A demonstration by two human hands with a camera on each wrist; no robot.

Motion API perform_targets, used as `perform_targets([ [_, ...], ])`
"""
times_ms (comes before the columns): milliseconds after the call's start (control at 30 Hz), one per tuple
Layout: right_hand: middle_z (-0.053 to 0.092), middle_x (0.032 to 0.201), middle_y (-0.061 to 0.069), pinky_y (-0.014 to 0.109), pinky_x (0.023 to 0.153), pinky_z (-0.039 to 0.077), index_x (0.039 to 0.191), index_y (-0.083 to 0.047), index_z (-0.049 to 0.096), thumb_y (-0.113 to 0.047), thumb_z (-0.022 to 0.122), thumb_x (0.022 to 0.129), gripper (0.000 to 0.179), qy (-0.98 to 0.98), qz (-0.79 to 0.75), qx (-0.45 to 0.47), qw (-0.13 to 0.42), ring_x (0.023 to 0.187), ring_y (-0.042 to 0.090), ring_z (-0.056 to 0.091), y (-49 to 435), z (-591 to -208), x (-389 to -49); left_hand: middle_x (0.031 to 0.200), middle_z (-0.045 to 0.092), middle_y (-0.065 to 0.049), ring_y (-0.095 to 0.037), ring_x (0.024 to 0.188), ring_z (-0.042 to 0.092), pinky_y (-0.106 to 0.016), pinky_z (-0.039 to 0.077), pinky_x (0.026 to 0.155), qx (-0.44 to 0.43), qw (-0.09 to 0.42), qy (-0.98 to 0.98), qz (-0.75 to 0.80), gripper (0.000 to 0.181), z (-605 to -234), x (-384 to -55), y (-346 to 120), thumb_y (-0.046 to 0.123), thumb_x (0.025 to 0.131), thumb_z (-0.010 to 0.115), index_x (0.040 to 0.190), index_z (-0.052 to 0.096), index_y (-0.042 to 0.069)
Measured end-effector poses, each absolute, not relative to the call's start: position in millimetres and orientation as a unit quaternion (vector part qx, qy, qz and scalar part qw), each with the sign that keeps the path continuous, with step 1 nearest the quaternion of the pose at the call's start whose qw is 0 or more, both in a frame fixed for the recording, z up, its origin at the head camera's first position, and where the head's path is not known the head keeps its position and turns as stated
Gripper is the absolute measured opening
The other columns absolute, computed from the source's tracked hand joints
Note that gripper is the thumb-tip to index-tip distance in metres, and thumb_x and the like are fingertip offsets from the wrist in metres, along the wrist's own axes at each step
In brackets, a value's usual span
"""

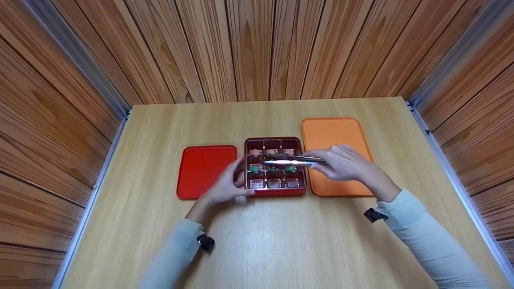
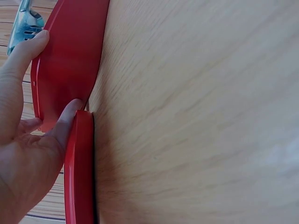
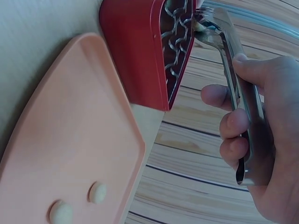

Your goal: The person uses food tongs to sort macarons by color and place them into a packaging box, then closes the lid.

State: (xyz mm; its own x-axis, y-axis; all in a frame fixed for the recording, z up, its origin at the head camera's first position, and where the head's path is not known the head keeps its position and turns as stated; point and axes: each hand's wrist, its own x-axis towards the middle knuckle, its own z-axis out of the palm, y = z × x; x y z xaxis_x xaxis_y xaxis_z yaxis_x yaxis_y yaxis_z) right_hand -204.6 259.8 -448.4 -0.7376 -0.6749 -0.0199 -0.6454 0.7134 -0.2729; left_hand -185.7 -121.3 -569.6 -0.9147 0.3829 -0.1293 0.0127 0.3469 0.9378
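Observation:
A dark red box [image 1: 277,193] with a divided clear insert stands mid-table. Small pink pieces [image 1: 255,152] lie in its back row, and green pieces [image 1: 254,168] show in the middle row. My left hand [image 1: 225,186] holds the box's left side, thumb at the front corner and fingers along the side wall. My right hand [image 1: 341,163] grips metal tongs [image 1: 295,160] reaching in from the right above the middle row. The tongs have a forked tip and a spoon-shaped tip in the right wrist view; I cannot tell whether anything is between them.
A flat red tray or lid [image 1: 202,172] lies left of the box, close to my left hand. To the right is an orange tray [image 1: 331,130], partly under my right hand. Two round pale pieces [image 3: 61,212] sit on it. Wood-panelled walls [image 1: 253,48] surround the table.

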Motion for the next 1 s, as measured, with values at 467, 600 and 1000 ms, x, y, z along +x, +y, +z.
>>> perform_targets([
  [467,0.048,0.069,-0.006,0.023,0.055,0.022,0.143,-0.015,0.073,-0.026,0.066,0.112,0.034,0.914,-0.118,-0.382,0.068,0.056,0.008,0.032,237,-453,-199,0.18,0.041,-0.017,-0.038,0.168,0.039,-0.061,0.037,0.139,0.131,0.165,0.801,0.56,0.118,-569,-186,-122,0.023,0.09,0.097,0.181,0.022,0.013],
  [600,0.054,0.071,-0.005,0.021,0.055,0.024,0.143,-0.014,0.072,-0.025,0.067,0.113,0.033,0.908,-0.134,-0.389,0.081,0.055,0.006,0.035,231,-455,-198,0.18,0.041,-0.017,-0.039,0.168,0.039,-0.062,0.037,0.139,0.134,0.165,0.8,0.56,0.119,-568,-185,-123,0.023,0.09,0.097,0.181,0.022,0.012],
  [1000,0.042,0.066,-0.009,0.021,0.054,0.021,0.147,-0.012,0.071,-0.03,0.065,0.114,0.038,0.904,-0.126,-0.401,0.081,0.053,0.006,0.03,221,-457,-196,0.18,0.042,-0.018,-0.038,0.168,0.04,-0.058,0.044,0.135,0.129,0.168,0.798,0.564,0.119,-569,-186,-122,0.023,0.088,0.098,0.18,0.023,0.011],
])
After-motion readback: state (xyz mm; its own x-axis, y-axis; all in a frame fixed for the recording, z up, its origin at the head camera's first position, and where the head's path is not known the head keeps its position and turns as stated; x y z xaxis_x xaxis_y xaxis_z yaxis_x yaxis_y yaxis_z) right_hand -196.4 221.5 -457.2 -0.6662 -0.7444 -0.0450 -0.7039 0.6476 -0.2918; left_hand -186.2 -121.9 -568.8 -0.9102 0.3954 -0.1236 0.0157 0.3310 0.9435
